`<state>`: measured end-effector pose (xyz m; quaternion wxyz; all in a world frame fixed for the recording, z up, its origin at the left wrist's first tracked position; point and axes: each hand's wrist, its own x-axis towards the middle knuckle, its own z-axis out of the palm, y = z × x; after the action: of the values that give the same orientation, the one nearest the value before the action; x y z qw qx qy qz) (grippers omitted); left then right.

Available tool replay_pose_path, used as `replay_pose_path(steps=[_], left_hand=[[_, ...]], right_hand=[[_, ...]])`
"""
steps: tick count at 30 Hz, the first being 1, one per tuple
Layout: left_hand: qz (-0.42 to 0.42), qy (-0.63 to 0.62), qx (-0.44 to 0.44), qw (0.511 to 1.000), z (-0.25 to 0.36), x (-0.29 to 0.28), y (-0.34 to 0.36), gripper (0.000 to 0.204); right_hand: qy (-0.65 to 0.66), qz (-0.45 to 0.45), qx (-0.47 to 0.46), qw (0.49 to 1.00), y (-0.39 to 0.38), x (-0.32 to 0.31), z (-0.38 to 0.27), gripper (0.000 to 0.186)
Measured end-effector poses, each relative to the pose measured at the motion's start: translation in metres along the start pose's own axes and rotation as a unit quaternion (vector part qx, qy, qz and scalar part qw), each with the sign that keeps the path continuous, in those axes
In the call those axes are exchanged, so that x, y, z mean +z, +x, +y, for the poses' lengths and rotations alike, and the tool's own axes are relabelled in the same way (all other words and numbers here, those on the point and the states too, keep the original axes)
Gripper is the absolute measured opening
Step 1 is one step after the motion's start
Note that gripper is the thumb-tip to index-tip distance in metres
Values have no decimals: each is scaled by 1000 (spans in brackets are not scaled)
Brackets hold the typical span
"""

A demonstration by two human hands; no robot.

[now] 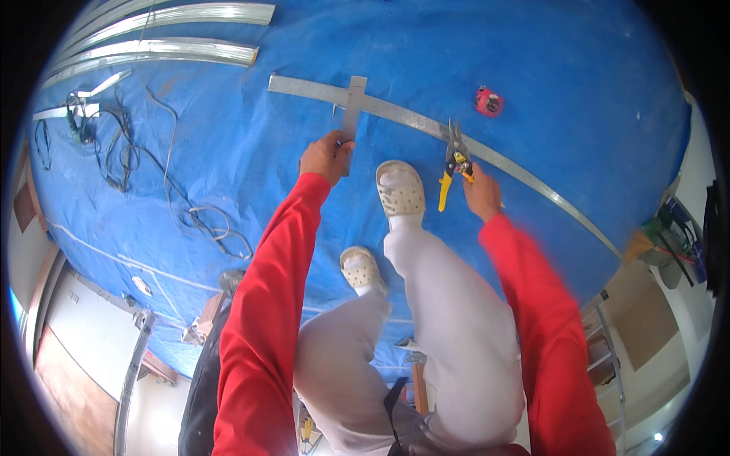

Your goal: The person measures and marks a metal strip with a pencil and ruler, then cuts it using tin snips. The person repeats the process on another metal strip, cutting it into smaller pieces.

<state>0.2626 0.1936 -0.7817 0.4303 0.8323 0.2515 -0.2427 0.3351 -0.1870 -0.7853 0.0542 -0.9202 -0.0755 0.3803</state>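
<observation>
My left hand [327, 157] grips the lower end of a short, flat grey metal piece [353, 114]. Its upper part crosses a long, narrow metal strip [411, 118] that stretches over the blue sheet, seen bowed through the lens. In my right hand [484, 194] is a pair of tin snips [458, 156] with yellow handles, one of them swung apart from my fingers. The snips' blades point away from me and overlap the strip's edge; whether they touch it I cannot tell. A pinkish-red tape measure [488, 101] lies beyond the strip.
Blue sheeting [578, 61] covers the floor. Several long metal profiles [182, 51] lie at the far left, with tangled cables [122, 148] nearer. My feet in beige clogs [400, 188] stand just this side of the strip. A ladder [608, 353] is at the lower right.
</observation>
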Motion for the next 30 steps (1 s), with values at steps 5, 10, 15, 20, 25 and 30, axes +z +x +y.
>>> replay_pose_path(steps=[5, 10, 15, 20, 25, 30], left_hand=[[-21, 44, -11, 999, -19, 23, 44, 32], [-18, 56, 11, 998, -29, 32, 59, 34], [1, 82, 40, 996, -42, 46, 72, 36], [32, 102, 51, 993, -48, 56, 69, 36], [-23, 76, 15, 997, -41, 50, 68, 36], [15, 74, 47, 996, -43, 52, 66, 35]], right_hand=[[43, 27, 23, 998, 3, 42, 9, 31], [98, 89, 12, 991, -3, 42, 11, 40], [236, 287, -52, 927, 0, 15, -11, 31], [531, 274, -131, 791, 30, 14, -80, 37], [640, -18, -109, 760, 71, 4, -131, 48], [592, 86, -167, 784, 93, 3, -170, 18]])
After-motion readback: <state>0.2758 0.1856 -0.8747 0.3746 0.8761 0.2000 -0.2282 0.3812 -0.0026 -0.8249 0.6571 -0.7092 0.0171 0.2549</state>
